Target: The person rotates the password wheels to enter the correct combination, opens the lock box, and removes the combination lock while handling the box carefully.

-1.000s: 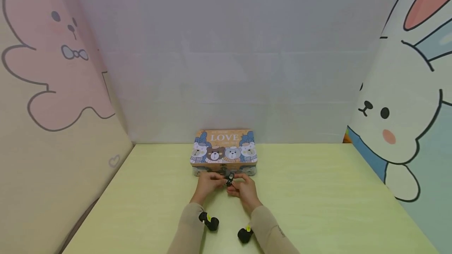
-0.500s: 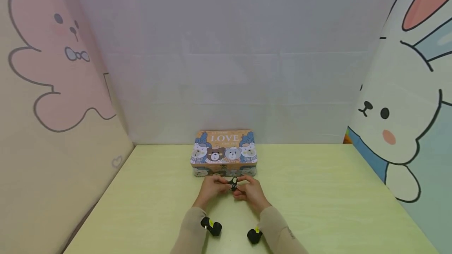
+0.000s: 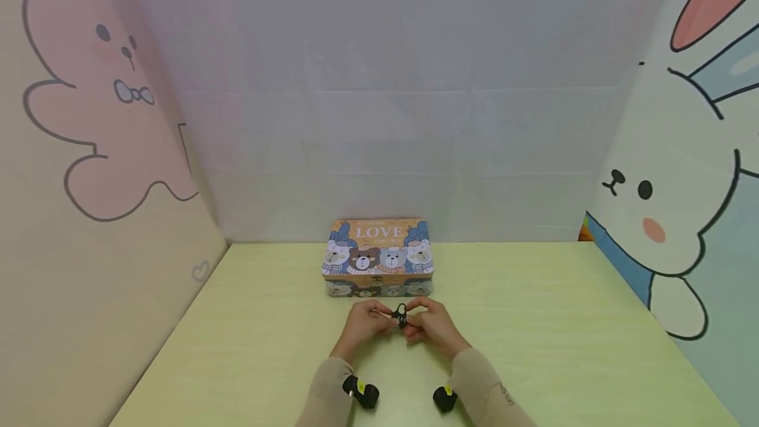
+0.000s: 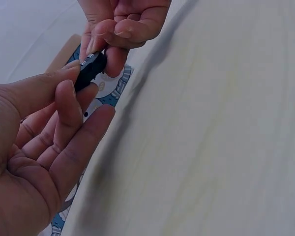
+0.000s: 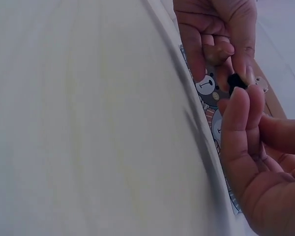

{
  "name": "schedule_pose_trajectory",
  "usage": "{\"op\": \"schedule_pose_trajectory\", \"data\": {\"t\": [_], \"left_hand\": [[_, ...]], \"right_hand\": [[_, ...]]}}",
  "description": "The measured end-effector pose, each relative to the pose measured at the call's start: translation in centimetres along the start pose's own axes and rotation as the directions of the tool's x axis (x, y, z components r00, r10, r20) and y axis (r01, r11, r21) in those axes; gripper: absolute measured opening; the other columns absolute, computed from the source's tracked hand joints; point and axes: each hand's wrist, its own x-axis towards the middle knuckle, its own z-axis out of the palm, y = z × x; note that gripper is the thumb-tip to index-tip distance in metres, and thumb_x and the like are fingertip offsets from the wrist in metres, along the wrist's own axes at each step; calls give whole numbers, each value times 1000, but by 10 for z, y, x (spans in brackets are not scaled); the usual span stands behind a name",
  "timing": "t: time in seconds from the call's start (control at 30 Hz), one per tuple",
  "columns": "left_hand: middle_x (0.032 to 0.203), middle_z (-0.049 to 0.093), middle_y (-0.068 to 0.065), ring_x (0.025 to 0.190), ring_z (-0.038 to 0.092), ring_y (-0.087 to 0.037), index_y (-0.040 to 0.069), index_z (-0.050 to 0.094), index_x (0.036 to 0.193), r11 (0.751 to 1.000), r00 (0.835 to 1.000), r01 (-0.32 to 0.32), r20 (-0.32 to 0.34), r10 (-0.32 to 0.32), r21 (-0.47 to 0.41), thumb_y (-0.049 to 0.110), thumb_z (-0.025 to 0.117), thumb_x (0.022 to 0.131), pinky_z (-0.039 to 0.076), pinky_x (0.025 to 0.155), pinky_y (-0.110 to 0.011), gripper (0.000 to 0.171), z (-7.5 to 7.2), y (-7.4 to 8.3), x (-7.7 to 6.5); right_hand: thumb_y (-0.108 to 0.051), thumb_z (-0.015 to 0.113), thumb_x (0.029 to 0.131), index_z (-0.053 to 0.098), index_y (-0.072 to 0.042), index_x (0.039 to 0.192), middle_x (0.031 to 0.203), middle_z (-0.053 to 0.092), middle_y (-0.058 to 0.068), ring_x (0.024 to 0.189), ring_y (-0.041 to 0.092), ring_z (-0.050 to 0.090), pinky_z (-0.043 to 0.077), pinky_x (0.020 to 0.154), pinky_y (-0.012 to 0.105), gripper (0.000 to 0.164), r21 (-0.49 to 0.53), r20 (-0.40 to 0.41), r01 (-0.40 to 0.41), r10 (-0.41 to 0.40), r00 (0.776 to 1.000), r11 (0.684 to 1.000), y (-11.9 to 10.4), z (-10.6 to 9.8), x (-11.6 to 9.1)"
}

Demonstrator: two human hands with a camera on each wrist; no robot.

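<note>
A small black padlock (image 3: 401,319) with a loop on top is held between both hands, just in front of the tin box. My left hand (image 3: 363,325) pinches it from the left with thumb and forefinger. From the other side my right hand (image 3: 437,327) pinches it too. Two small silver marks show on the dark padlock (image 4: 90,70) in the left wrist view. Fingertips cover much of the padlock (image 5: 236,82) in the right wrist view. Behind the hands lies the closed tin box (image 3: 379,262), printed with bears and the word LOVE.
A pale yellow-green table (image 3: 534,321) lies under both arms. The white backdrop (image 3: 391,97) rises behind the tin box. Printed cartoon panels stand on both sides. Black wrist cameras, one of them the left camera (image 3: 363,393), are strapped to the sleeves.
Both hands have drawn toward the person and slightly right with the padlock, away from the tin box. The padlock's loop shows more plainly now.
</note>
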Motion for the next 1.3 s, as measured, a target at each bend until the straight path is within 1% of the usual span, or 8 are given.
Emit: {"op": "schedule_pose_trajectory", "data": {"t": [0.1, 0.3, 0.5, 0.67, 0.8, 0.9, 1.17, 1.3], "left_hand": [[72, 71, -15, 55, 63, -10, -11, 66, 99, 1000, 1000, -3, 20, 3, 6, -6, 76, 81, 57, 56, -26, 21, 3, 0, -2], [69, 71, -11, 54, 62, -10, -8, 66, 115, 1000, 998, -26, 58, 26, 4, -3, 77, 82, 56, 56, -24, 36, 10, 2, -7], [72, 71, -14, 55, 62, -9, -9, 64, 123, 999, 994, -36, 100, 36, -2, -5, 76, 82, 57, 56, -24, 42, 17, 4, -11], [74, 72, -16, 55, 63, -9, -8, 65, 123, 999, 990, -40, 135, 39, 2, -5, 75, 83, 58, 56, -24, 41, 23, 2, -15], [74, 72, -16, 54, 63, -9, -7, 67, 121, 998, 988, -60, 145, 57, 15, -4, 75, 84, 58, 55, -25, 38, 29, 0, -17], [73, 72, -17, 54, 64, -9, -7, 67, 120, 997, 986, -75, 149, 71, 22, -4, 76, 84, 58, 54, -25, 38, 34, 1, -20], [73, 71, -16, 54, 65, -15, -3, 70, 118, 996, 982, -73, 176, 64, 48, -3, 77, 82, 56, 54, -23, 37, 44, 4, -24], [71, 71, -15, 53, 65, -13, -2, 70, 115, 994, 978, -82, 195, 67, 68, -2, 79, 81, 55, 55, -22, 35, 48, 6, -26]], "right_hand": [[9, 54, 88, 56, 10, 111, 64, 64, 8, 54, 13, 62, 58, 52, 28, 22, -39, 21, 3, -3, 1000, 999, -4, -3, -4], [7, 55, 89, 57, 11, 109, 65, 65, 7, 54, 13, 62, 58, 53, 29, 21, -94, 36, 7, -3, 999, 996, -12, -11, -12], [6, 56, 89, 59, 10, 107, 65, 64, 6, 54, 13, 61, 58, 53, 30, 19, -129, 52, 11, -4, 999, 992, -15, -18, -19], [6, 56, 89, 59, 10, 107, 66, 64, 7, 55, 14, 61, 59, 54, 31, 19, -163, 64, 4, 7, 998, 987, -15, -24, -26], [4, 56, 90, 60, 10, 109, 68, 65, 8, 55, 15, 62, 59, 54, 32, 20, -182, 64, -7, 19, 998, 983, -16, -29, -30], [4, 56, 90, 60, 10, 109, 68, 65, 8, 55, 14, 61, 59, 54, 31, 21, -196, 69, -8, 22, 997, 981, -16, -32, -34], [3, 57, 89, 60, 8, 108, 68, 67, 8, 51, 13, 60, 57, 50, 30, 20, -196, 81, -38, 54, 995, 980, -17, -42, -46], [2, 57, 88, 61, 7, 107, 68, 67, 8, 52, 13, 60, 57, 51, 29, 20, -200, 86, -47, 65, 994, 979, -17, -46, -51]]}}
